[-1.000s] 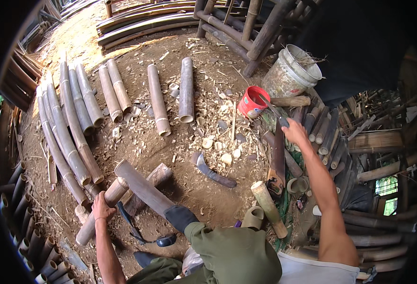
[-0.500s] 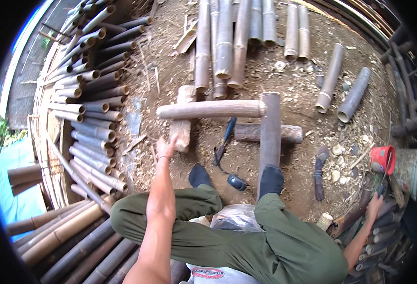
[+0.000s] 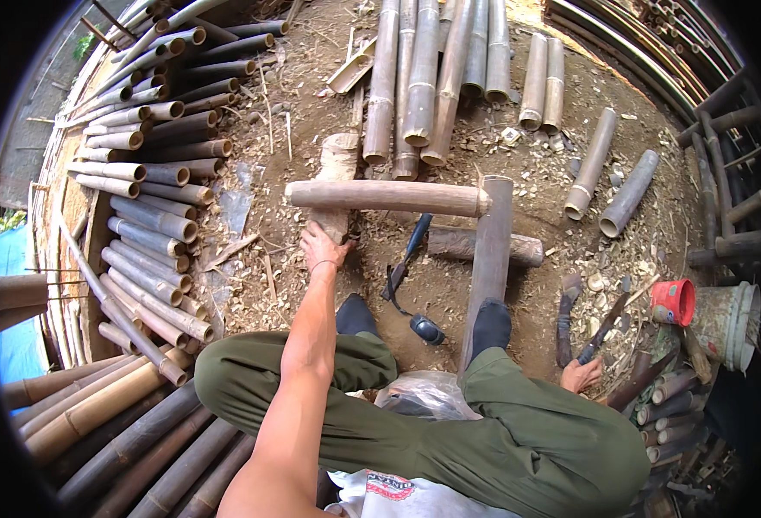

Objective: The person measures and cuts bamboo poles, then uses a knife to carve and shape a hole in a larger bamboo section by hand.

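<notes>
A bamboo pole (image 3: 386, 197) lies crosswise on a wooden block (image 3: 337, 177). Left of the block is a stack of bamboo tubes (image 3: 143, 198); right of it, a knife (image 3: 603, 328), a cup (image 3: 673, 302) and a bucket (image 3: 730, 325).

My left arm runs bare and nearly straight up the middle of the view, elbow low near my chest, wrist extended. My left hand (image 3: 322, 249) is far forward, palm down, fingers loosely spread and bent at the tips. My right arm is mostly hidden behind my right thigh. My right hand (image 3: 582, 375) is low at my right side, fingers curled closed in a grip. Both knees are bent, legs in green trousers, feet in dark socks planted forward.
</notes>
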{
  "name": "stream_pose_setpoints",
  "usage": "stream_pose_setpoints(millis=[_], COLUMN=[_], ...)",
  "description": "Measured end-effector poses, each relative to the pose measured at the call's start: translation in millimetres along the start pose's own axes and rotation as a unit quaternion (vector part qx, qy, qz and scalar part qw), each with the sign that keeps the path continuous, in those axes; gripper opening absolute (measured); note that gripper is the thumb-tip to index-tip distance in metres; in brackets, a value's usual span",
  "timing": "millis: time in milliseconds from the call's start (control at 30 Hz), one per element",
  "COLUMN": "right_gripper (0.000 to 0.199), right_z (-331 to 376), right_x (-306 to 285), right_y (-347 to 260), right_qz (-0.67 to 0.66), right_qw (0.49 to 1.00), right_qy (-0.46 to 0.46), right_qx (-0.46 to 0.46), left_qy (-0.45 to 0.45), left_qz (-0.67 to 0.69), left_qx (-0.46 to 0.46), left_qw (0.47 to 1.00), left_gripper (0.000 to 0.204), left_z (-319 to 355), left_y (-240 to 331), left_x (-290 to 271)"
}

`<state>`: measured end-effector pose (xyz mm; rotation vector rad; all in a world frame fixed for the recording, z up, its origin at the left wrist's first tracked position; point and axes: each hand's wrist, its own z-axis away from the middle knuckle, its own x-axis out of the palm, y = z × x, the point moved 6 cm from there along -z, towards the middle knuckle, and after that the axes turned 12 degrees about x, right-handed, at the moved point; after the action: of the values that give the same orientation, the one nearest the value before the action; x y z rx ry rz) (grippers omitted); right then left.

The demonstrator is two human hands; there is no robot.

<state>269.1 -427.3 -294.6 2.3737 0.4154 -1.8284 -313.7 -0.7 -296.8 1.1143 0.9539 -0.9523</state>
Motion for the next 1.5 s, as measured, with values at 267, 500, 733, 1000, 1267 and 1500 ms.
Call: stream_pose_setpoints(millis=[267, 500, 733, 1000, 1267, 1500], right_gripper=[0.047, 0.055, 0.07, 0.101, 0.087, 0.076], right_z=[141, 115, 201, 230, 188, 137], right_x=[27, -2, -30, -40, -106, -80], right_y=[-91, -291, -124, -91, -148, -178], right_qz=[-0.152, -0.13, -0.077, -0.097, -0.188, -0.216], right_qw=[0.803, 0.889, 0.823, 0.751, 0.562, 0.542], right_qy=[-0.462, -0.42, -0.505, -0.618, -0.775, -0.804], right_qx=[-0.343, -0.127, -0.249, -0.213, -0.22, -0.116], left_qy=[0.095, 0.064, -0.143, -0.104, 0.005, 0.139], left_qz=[0.04, 0.155, 0.091, 0.278, 0.234, 0.253], left_qx=[0.007, -0.023, 0.092, 0.232, -0.012, 0.023], left_qw=[0.995, 0.985, 0.981, 0.926, 0.972, 0.957], left_gripper=[0.076, 0.065, 0.063, 0.067, 0.044, 0.035], left_z=[6, 10, -5, 14, -10, 10], left_y=[24, 50, 38, 122, 42, 44], left_x=[-3, -2, -7, 8, 2, -18])
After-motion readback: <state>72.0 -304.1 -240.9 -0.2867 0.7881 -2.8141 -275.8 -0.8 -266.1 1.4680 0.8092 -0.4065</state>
